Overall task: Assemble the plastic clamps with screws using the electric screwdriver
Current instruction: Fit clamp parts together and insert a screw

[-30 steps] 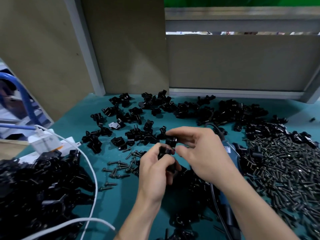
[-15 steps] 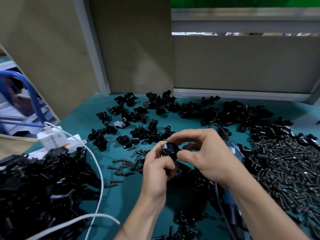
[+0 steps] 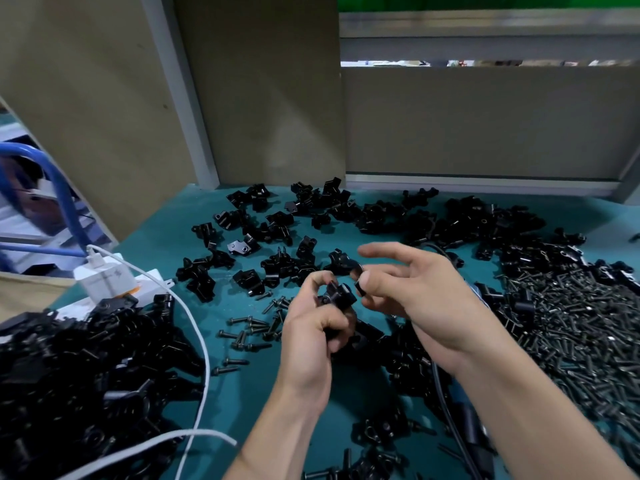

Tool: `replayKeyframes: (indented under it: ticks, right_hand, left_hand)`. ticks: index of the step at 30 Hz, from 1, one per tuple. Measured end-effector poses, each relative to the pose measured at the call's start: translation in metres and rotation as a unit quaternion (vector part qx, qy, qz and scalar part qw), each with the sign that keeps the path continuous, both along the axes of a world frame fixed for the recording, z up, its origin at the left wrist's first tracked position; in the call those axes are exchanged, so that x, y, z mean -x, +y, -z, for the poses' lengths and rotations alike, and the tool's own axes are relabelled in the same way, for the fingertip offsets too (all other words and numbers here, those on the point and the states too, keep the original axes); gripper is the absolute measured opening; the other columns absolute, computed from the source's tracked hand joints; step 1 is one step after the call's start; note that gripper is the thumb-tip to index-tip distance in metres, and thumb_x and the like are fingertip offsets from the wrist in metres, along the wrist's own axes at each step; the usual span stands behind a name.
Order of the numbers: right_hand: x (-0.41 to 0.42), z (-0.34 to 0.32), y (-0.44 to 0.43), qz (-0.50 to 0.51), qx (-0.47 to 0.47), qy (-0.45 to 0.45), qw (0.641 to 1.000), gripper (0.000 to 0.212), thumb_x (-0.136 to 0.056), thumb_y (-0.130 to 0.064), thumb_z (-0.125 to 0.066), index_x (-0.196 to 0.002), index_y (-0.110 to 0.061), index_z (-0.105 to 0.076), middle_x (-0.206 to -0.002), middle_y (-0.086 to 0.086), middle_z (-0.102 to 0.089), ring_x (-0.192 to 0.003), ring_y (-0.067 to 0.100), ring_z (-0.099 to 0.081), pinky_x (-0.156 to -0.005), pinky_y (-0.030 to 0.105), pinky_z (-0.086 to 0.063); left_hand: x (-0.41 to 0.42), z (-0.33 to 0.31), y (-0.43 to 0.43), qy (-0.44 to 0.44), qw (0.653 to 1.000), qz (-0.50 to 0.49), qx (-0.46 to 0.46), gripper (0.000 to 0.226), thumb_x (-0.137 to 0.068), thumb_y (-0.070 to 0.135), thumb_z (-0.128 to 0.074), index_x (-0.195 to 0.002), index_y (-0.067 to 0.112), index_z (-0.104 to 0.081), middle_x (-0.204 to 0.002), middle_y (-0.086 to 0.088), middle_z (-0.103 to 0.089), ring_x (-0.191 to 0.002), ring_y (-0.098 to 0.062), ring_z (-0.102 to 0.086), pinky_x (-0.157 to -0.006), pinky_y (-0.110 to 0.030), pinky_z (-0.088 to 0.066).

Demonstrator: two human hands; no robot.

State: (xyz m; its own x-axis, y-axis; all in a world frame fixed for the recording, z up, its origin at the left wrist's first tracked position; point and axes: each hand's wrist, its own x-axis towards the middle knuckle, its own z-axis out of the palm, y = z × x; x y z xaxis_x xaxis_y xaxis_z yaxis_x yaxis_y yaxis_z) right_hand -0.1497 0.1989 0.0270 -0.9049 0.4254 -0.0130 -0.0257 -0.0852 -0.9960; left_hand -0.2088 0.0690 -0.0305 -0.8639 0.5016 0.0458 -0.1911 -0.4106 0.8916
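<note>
Beige partition panels [image 3: 485,126] close off the back of the teal surface [image 3: 242,393]. A heap of black clamps [image 3: 86,375] lies at its left and a heap of screws [image 3: 571,327] at its right, with loose clamp parts [image 3: 381,216] scattered between them. The electric screwdriver [image 3: 467,420] lies untouched under the right forearm.

Half a second ago both hands were closed together over one dark bundle. Now the right hand [image 3: 426,306] has drawn slightly away and its outer fingers have fanned out. Its thumb and forefinger pinch a small black piece [image 3: 359,285] just beside the clamp body [image 3: 341,296]. The left hand [image 3: 311,341] grips that clamp body above the middle of the surface.

The separation suggests the two parts did not seat and are being lined up again. Whether they touch is unclear. Screw driving looks some way off, since no screw is visible in either hand.
</note>
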Motion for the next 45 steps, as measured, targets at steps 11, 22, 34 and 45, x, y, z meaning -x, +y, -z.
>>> replayKeyframes:
  ticks: [11,22,34,45]
  right_hand:
    - [-0.005,-0.009,-0.003,-0.045,-0.073,-0.094,0.992,0.016,-0.095,-0.028,-0.071,-0.09,-0.017,-0.081,-0.064,0.007,-0.057,-0.047,0.017,-0.05,-0.038,0.022,-0.035]
    - [-0.002,-0.004,-0.006,0.031,-0.164,-0.146,0.975,0.068,-0.053,-0.076,-0.077,-0.057,-0.011,-0.057,-0.052,0.008,-0.048,-0.038,0.016,-0.035,-0.045,0.026,-0.033]
    - [-0.016,-0.006,0.018,-0.179,-0.029,-0.095,0.979,0.011,-0.094,-0.018,-0.072,-0.092,-0.008,-0.077,-0.075,0.014,-0.066,-0.062,0.023,-0.063,-0.051,0.024,-0.051]
    - [-0.001,0.01,0.006,-0.058,-0.085,-0.069,0.992,0.009,-0.086,-0.004,-0.08,-0.089,-0.012,-0.082,-0.089,0.024,-0.076,-0.073,0.02,-0.063,-0.059,0.022,-0.051]
  left_hand:
    - [-0.011,0.005,0.002,0.209,0.967,-0.043,0.138,0.041,-0.072,0.011,-0.061,-0.11,0.021,-0.053,-0.074,-0.009,-0.068,-0.063,-0.025,-0.057,-0.059,-0.042,-0.046]
    - [-0.016,0.005,0.003,0.26,0.936,-0.068,0.225,0.027,-0.085,0.035,-0.071,-0.111,0.041,-0.064,-0.084,0.005,-0.075,-0.07,-0.027,-0.068,-0.063,-0.044,-0.056]
    - [-0.005,0.003,0.006,0.109,0.986,-0.064,0.113,0.008,-0.08,0.027,-0.065,-0.083,0.022,-0.071,-0.06,0.004,-0.051,-0.052,-0.012,-0.04,-0.049,-0.026,-0.034]
    - [-0.008,-0.003,0.006,-0.038,0.999,0.017,0.031,0.028,-0.073,0.013,-0.061,-0.099,0.014,-0.071,-0.059,0.001,-0.043,-0.047,-0.007,-0.03,-0.041,-0.019,-0.019]
